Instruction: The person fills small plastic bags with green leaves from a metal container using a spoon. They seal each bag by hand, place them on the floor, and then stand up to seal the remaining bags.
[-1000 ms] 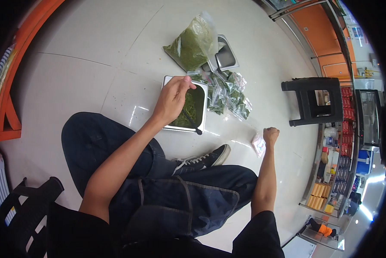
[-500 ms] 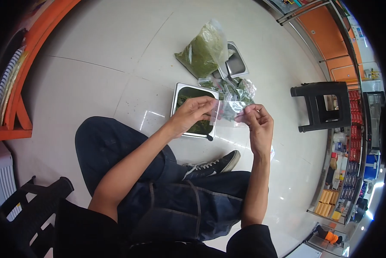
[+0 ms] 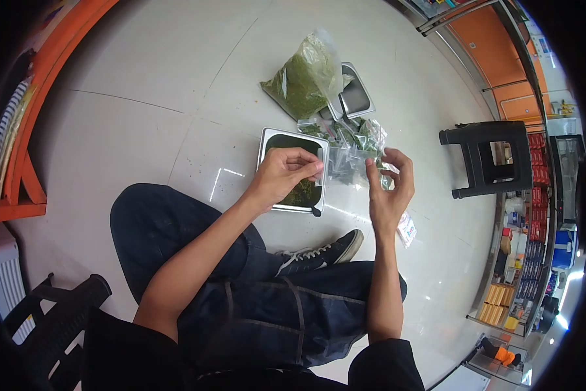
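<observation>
A small clear zip bag [image 3: 342, 171] is pinched at its left edge by my left hand [image 3: 281, 177], with the fingers closed on it. At the bag's other side, my right hand [image 3: 390, 192] has its thumb and fingers apart; whether the thumb still brushes the plastic is hard to see. Below the left hand stands a steel pan [image 3: 265, 148] of chopped green leaves [image 3: 300, 195], partly hidden by that hand. Behind the clear bag lie several filled bags of leaves [image 3: 355, 133].
A large plastic bag of green flakes [image 3: 302, 81] leans by a second steel container [image 3: 358, 98]. A white packet [image 3: 406, 229] lies right of my right wrist. A black stool [image 3: 488, 159] stands farther right, another [image 3: 64, 306] at lower left. An orange shelf [image 3: 42, 117] borders the left.
My right hand has loosened its pinch on the clear bag and spread its fingers. The left hand still holds the bag, slightly farther left. More of the white packet shows.
</observation>
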A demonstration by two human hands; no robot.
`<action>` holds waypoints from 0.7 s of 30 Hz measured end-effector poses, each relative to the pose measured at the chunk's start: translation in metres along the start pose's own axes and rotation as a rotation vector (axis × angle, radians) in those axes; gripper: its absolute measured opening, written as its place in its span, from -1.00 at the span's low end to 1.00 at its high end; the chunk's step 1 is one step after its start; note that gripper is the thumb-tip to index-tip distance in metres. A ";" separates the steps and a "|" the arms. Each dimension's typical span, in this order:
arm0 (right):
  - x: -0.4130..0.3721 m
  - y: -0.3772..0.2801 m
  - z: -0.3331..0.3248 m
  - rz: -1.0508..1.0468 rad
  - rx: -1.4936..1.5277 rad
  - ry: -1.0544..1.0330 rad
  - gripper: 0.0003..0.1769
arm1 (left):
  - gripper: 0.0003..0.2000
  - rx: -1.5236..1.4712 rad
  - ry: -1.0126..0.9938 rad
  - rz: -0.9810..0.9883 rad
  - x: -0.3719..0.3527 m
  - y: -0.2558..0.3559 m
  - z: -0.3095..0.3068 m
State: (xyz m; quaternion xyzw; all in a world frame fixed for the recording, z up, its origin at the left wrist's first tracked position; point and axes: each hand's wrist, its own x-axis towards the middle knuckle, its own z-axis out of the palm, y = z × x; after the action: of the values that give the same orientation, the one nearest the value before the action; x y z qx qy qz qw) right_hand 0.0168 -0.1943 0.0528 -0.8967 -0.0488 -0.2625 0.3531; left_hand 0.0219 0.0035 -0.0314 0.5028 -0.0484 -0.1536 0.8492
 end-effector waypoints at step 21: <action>-0.018 -0.014 0.005 0.093 0.240 -0.554 -0.85 | -0.89 0.075 -0.080 0.083 -0.002 -0.007 0.005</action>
State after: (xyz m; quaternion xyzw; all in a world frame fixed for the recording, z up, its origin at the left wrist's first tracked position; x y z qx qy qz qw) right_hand -0.0002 -0.1793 0.0492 -0.8872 -0.1329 0.0161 0.4416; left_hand 0.0172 -0.0034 -0.0347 0.5252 -0.1091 -0.1363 0.8329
